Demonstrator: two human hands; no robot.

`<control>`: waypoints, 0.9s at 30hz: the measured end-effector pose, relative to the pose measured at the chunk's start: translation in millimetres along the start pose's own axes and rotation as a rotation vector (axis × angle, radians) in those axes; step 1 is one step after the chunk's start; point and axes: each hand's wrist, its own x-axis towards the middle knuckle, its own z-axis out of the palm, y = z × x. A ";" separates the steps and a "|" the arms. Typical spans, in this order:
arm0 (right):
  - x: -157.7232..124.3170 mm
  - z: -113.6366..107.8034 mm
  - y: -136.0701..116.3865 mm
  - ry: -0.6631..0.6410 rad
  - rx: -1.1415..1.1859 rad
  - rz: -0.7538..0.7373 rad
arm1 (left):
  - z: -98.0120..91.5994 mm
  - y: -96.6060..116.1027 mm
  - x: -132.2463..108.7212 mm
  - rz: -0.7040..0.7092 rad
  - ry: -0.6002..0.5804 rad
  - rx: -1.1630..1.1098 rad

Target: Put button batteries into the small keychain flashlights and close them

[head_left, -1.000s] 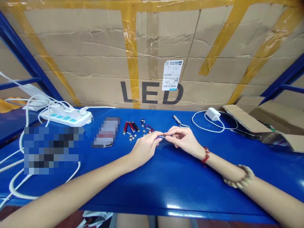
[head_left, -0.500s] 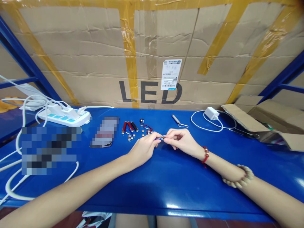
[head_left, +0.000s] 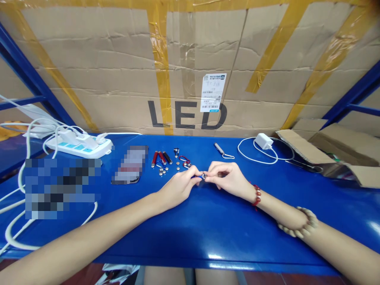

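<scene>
The left hand [head_left: 178, 188] is narrowed to a pinch, thumb and forefinger holding a slim blue tube with a silver metal end [head_left: 204, 176]. The tube lies between the two hands, over the glossy blue tabletop [head_left: 184, 233]. The right hand [head_left: 228, 176] is likewise narrow, its fingertips pinched at the silver end; whether they also grip a separate small part cannot be told. Caution: a slack left pinch could let the tube twist or drop, as its narrow barrel offers little purchase. If the end is hollow, as its dark centre suggests, tilting it downward could spill any contents. Beyond the left hand's knuckles lie loose round silver discs [head_left: 160, 173], a red metal clip [head_left: 186, 160] and two red cylinders [head_left: 154, 158] beside a black cylinder [head_left: 168, 158]; a careless forward sweep of that hand could scatter them. Markings: ahead of both hands, the brown cardboard carton [head_left: 118, 79] reads "LED" in large black letters. Its white paper label [head_left: 213, 92] carries barcodes and a blue strip; the fine print is too small to read.
</scene>
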 end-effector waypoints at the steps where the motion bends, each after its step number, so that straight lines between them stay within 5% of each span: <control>1: -0.4 -0.2 -0.2 -0.002 -0.018 -0.007 | 0.2 -0.3 0.1 0.003 -0.003 0.004; 11: -0.6 2.5 1.7 0.060 -0.195 -0.166 | 1.0 -0.5 -0.5 0.050 0.021 0.038; 18: -2.9 -1.8 4.9 -0.010 -0.277 -0.307 | 0.2 -1.7 -0.8 0.107 0.000 0.004; 27: -5.6 -1.3 4.9 0.006 -0.317 -0.231 | -0.1 -1.2 -1.6 0.121 -0.005 0.038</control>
